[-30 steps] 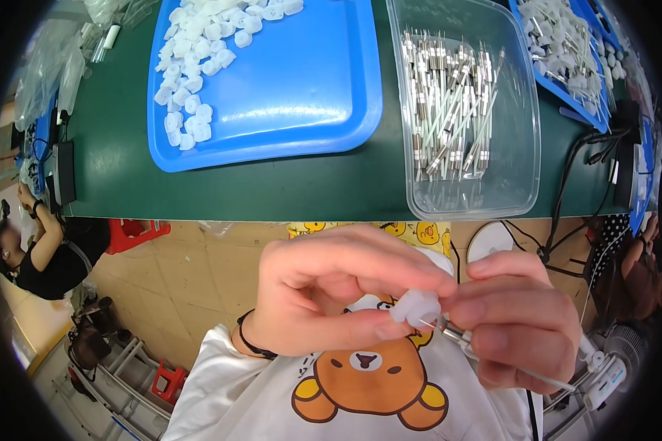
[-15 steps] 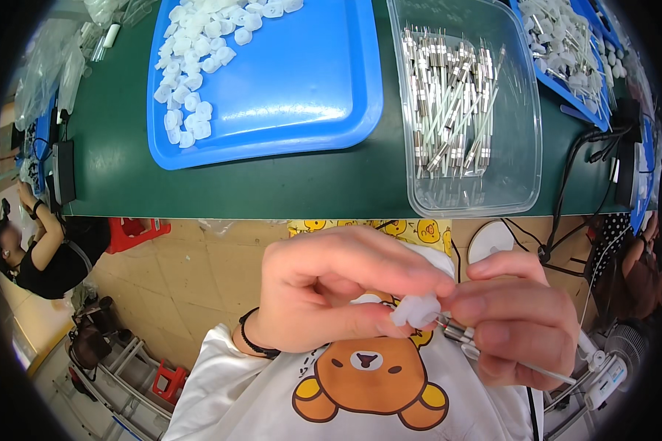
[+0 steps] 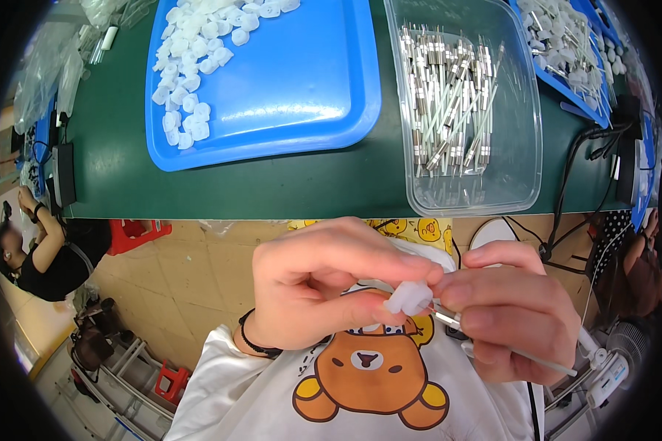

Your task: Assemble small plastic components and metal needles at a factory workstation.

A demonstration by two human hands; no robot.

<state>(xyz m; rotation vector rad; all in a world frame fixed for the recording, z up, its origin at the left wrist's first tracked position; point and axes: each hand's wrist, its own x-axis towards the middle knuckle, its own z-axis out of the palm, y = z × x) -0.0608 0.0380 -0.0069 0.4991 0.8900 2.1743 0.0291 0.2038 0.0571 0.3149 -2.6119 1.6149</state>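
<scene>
In front of my chest, my left hand [image 3: 316, 283] pinches a small translucent white soft cap [image 3: 409, 298] between thumb and fingers. My right hand [image 3: 518, 312] grips a thin rod with a metal end [image 3: 446, 318], its pale shaft coming out below the fingers toward the lower right. The rod's metal tip meets the right side of the cap; how deep it goes in is hidden by my fingertips. Beyond my hands, on the green table, similar rods [image 3: 449, 103] lie in a clear plastic box [image 3: 511, 180], and a blue tray [image 3: 294, 95] bears many similar caps [image 3: 191, 81].
Another blue tray [image 3: 603, 121] at the far right holds rods with white caps. Black cables [image 3: 566, 169] hang over the table's right edge. Plastic bags [image 3: 44, 73] lie at the far left. One person [image 3: 44, 250] sits at the left, another [image 3: 636, 257] at the right.
Both hands have shifted slightly left, still holding the cap and the rod. The cap has turned a little between my left fingers, and my right fingers have moved along with it.
</scene>
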